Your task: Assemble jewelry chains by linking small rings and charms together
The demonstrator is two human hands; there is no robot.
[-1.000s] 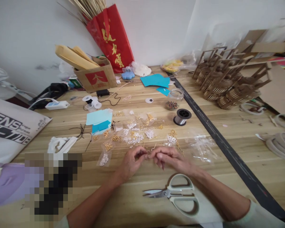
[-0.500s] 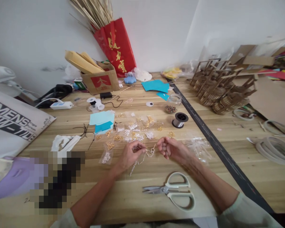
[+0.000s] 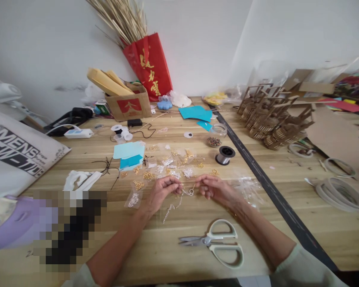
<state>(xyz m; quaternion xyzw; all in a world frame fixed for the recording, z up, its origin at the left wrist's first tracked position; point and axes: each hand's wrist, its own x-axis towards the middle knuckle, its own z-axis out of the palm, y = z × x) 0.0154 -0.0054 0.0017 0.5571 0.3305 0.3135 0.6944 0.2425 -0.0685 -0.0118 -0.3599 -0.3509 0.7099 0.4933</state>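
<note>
My left hand (image 3: 164,191) is closed in a pinch on a thin silver-coloured chain (image 3: 175,206), whose loose end trails down toward the table. At the chain's other end is a small ring (image 3: 191,192) between my hands. A short gold-coloured pin (image 3: 193,186) rises from the ring to the fingertips of my right hand (image 3: 211,186), whose fingers are curled; the exact contact is too small to see clearly. Scissors (image 3: 208,240) with pale green handles lie in front of my hands. Small bags of gold findings (image 3: 148,175) and silver findings (image 3: 187,172) are spread just behind.
A wire spool (image 3: 225,155) and a glass jar of beads (image 3: 214,140) stand beyond my right hand. Clear plastic bags (image 3: 248,189) lie beside that forearm. Wooden basket-like pieces (image 3: 272,115) and coils (image 3: 341,193) are at the right, blue cards (image 3: 130,153) at the left.
My right hand has shifted slightly left, its fingertips now closer to the pin and ring. The left hand keeps its pinch on the chain. The view has tilted a little.
</note>
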